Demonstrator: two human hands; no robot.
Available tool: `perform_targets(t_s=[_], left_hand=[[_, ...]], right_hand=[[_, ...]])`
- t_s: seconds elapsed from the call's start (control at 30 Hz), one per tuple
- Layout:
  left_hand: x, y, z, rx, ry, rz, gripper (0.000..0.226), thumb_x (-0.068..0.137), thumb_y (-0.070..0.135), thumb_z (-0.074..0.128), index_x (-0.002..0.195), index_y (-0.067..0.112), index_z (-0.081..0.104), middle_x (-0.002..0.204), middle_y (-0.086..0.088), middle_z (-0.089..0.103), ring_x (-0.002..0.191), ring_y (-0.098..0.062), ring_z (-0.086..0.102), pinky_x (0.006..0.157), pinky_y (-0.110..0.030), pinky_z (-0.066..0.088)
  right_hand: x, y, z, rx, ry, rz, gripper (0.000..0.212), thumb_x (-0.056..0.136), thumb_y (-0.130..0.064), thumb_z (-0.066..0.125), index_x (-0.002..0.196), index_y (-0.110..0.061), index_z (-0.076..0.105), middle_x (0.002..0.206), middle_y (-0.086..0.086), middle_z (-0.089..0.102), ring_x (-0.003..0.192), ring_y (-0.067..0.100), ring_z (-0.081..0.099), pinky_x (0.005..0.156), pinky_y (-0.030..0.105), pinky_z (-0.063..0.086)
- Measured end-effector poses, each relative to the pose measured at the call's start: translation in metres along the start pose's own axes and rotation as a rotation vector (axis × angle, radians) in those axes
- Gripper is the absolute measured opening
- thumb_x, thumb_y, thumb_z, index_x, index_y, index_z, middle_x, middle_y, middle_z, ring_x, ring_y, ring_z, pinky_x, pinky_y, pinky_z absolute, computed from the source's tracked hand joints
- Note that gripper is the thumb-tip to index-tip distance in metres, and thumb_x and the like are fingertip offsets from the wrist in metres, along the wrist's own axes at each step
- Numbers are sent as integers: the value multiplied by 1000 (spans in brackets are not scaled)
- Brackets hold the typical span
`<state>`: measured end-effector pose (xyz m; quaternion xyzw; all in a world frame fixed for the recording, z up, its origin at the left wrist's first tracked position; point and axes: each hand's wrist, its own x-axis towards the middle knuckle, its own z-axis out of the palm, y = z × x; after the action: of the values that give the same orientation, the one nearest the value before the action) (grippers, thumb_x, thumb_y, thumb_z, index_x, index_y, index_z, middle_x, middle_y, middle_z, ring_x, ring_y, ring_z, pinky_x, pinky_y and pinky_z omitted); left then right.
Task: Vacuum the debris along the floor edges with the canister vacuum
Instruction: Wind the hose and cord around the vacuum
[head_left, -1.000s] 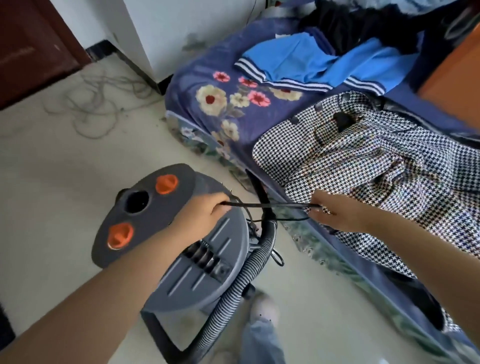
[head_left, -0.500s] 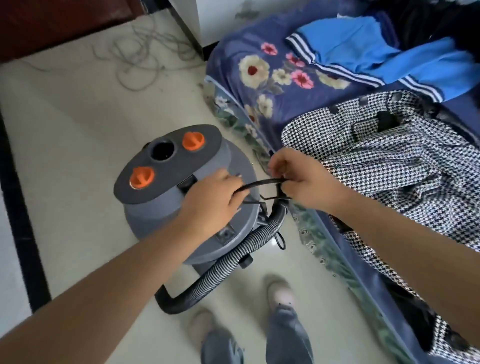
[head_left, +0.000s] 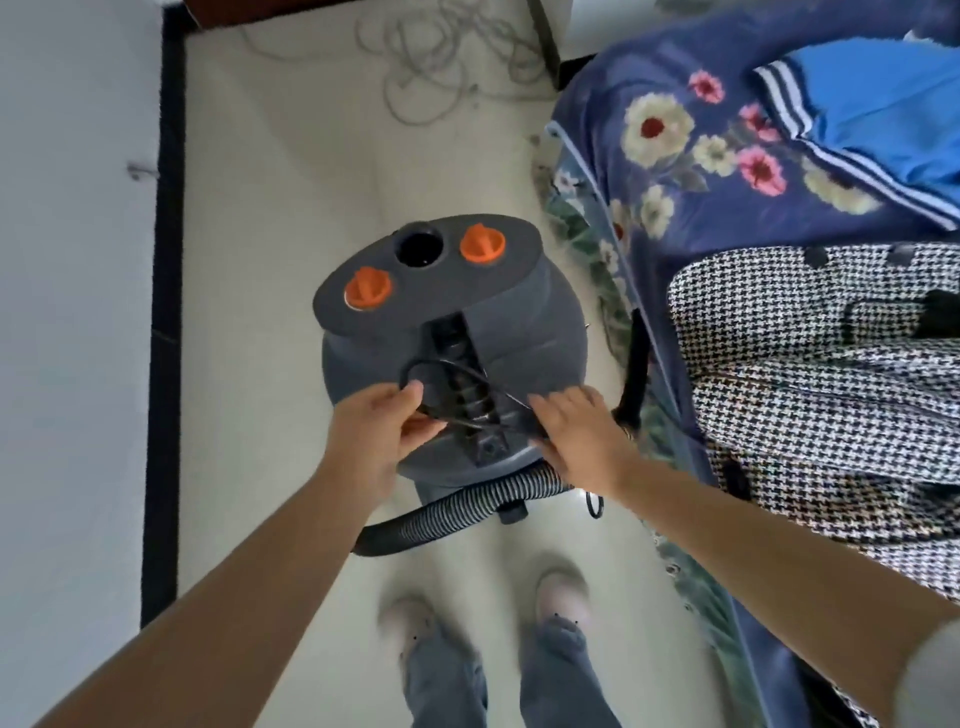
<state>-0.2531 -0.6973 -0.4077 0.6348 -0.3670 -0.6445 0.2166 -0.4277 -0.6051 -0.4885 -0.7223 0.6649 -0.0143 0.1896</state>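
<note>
Hose (head_left: 457, 506): ribbed and black, it leaves the vacuum's near side and curves left across the floor (head_left: 291, 218); it looks bendy and light, so it should follow a pull but could kink or snag.
Left hand (head_left: 376, 439): at the vacuum's near-left top, its fingers (head_left: 410, 392) curled and pinching a loop of cord (head_left: 447, 371).
Right hand (head_left: 579, 434): at the near-right top, fingers fairly straight and lying over the cord's other end; whether they pinch it I cannot tell.
Cord: thin, black, limp; it lies in loops across the ribbed channel on the lid. Judged easy to tangle, so best freed loop by loop, not yanked.
Vacuum (head_left: 447, 332): a grey drum standing upright on the floor, between the wall on the left and the bed (head_left: 670, 171) on the right, just beside the bed. Judged hard-shelled and fairly heavy; best moved by the lid's central moulded ridge rather than dragged by hose or cord.
Axis: the drum's long axis is vertical; the oval top panel with two orange knobs (head_left: 482, 244) lies at the far side, pointing away from the person, and the hose port faces the feet.
Floor edge: a dark skirting (head_left: 169, 260) runs near to far along the left wall.
Far floor: a loose grey tangle of wire (head_left: 436, 67).
</note>
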Motion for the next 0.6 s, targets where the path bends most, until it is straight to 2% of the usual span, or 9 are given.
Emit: perform_targets(t_s=[0.07,0.13,0.17,0.27,0.33,0.4,0.47,0.53,0.6], left_hand=[[-1,1,-6,19,0,-36,19,93,9,54,76,2,55,69,-11,58,48,-7,63,53,-16,55],[1,-1,-12,148,-10,-63,19,94,16,54,77,9,57,67,-8,59,47,-7,62,51,-15,54],[4,-3,-14,183,-6,-71,19,95,21,52,79,11,57,68,-6,59,51,-9,62,51,-16,53],[12,-10,-15,262,64,-63,18,96,24,48,89,11,57,72,-3,60,63,-13,58,60,-20,51],[18,-13,-10,253,71,-81,17,98,16,44,84,11,54,70,-2,54,62,-12,51,59,-15,46],[22,-17,-3,330,49,-84,28,98,11,40,71,14,49,68,-1,49,60,-12,47,59,-19,45],[27,-23,2,480,42,-53,31,96,12,41,65,15,48,68,-4,53,65,-20,54,77,-34,50],[31,-28,3,562,50,-31,30,95,14,42,68,13,54,75,-11,60,83,-32,61,91,-43,49],[36,-34,2,645,67,-14,25,95,17,43,87,5,63,94,-17,66,99,-36,61,92,-42,48]], right_hand=[[5,2,-6,31,55,8,14,83,-8,55,90,2,63,78,12,63,69,32,64,66,33,49],[9,13,-25,-94,-70,13,20,90,-1,43,108,3,50,98,16,57,86,33,60,71,34,40],[9,25,-30,-162,-57,2,26,90,-1,43,116,2,45,105,16,54,91,32,58,72,34,39],[14,55,-61,-290,-55,59,37,84,3,51,120,10,44,102,23,55,82,36,60,67,41,51],[16,72,-75,-376,-61,38,42,80,-8,60,112,18,51,85,30,57,65,40,61,54,41,53],[20,81,-86,-468,-37,39,63,90,-38,42,129,13,43,99,30,56,83,41,61,69,43,52],[23,80,-88,-561,-112,32,70,96,-48,23,145,1,21,123,23,48,109,37,52,89,41,43],[29,70,-78,-561,-130,-19,64,97,-42,34,146,-1,25,123,24,50,109,37,53,89,42,44],[34,55,-68,-532,-85,-157,62,78,-31,72,125,5,55,90,23,62,74,36,64,63,39,53]])
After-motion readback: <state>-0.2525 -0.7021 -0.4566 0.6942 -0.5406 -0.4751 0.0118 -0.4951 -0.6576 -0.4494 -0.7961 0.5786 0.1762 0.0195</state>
